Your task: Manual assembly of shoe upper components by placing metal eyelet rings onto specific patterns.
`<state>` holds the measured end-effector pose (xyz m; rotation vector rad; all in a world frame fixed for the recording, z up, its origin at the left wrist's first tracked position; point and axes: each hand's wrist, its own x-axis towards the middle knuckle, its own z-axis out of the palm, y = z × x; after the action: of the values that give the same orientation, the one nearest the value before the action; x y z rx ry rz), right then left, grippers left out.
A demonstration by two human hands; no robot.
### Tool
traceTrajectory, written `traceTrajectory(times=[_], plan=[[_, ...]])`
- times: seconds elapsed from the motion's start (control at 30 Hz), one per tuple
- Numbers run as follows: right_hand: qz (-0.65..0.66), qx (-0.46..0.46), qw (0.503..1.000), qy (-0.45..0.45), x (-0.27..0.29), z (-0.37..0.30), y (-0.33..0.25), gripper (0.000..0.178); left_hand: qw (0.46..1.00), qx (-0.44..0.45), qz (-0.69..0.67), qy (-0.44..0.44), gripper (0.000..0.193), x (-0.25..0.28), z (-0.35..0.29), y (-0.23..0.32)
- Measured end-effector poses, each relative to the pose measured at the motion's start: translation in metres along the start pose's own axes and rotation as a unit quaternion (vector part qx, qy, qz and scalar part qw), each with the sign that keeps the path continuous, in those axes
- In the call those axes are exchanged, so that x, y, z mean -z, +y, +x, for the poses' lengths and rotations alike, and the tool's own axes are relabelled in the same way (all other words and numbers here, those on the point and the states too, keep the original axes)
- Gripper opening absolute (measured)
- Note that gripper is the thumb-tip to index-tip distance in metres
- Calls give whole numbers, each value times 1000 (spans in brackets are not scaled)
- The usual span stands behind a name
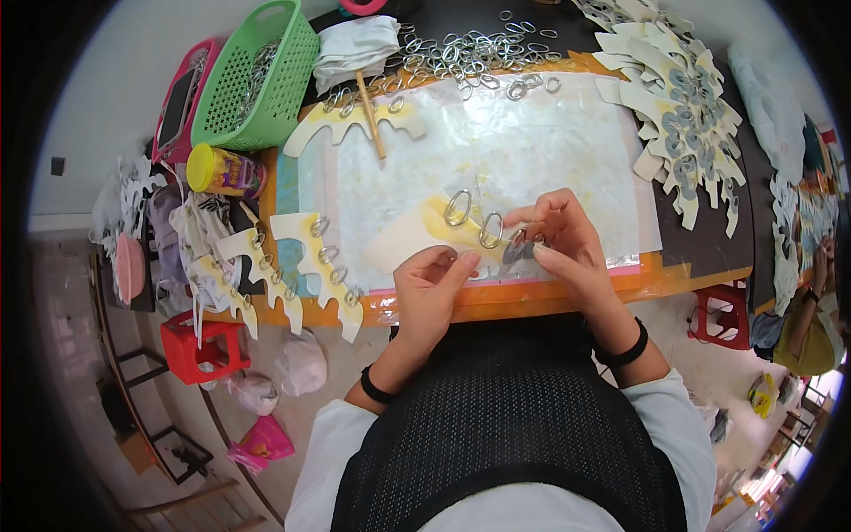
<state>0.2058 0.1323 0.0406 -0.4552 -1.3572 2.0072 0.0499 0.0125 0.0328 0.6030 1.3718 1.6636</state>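
Note:
A cream, glue-smeared comb-shaped cutout (pixel 443 226) lies on the plastic-covered work mat (pixel 496 142), with two oval metal rings (pixel 458 207) stuck on its prongs. My left hand (pixel 428 288) pinches the cutout's near edge. My right hand (pixel 560 238) pinches a grey prong tip with another metal ring (pixel 517 238) at the cutout's right end. Both hands are close together at the table's front edge.
Finished cutouts with rings (pixel 310 266) lie at the left; a fanned stack of cutouts (pixel 683 115) lies at the far right. Loose rings (pixel 470 49) pile at the back. A green basket (pixel 257 80), a yellow-lidded jar (pixel 222 170), a glue stick (pixel 370 115) and red stools (pixel 199 346) surround the table.

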Motion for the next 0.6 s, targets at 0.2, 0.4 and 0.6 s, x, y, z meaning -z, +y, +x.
traceTrajectory(times=[0.2, 0.4, 0.6], plan=[[-269, 93, 959, 11, -4, 9, -1, 16, 999, 34, 35, -20, 11, 2, 1, 1], [-2, -35, 988, 151, -13, 9, -5, 13, 1000, 19, -25, -1, 10, -1, 1, -4], [-158, -13, 984, 85, -11, 8, 11, 15, 999, -15, -35, -14, 9, 0, 1, -6]])
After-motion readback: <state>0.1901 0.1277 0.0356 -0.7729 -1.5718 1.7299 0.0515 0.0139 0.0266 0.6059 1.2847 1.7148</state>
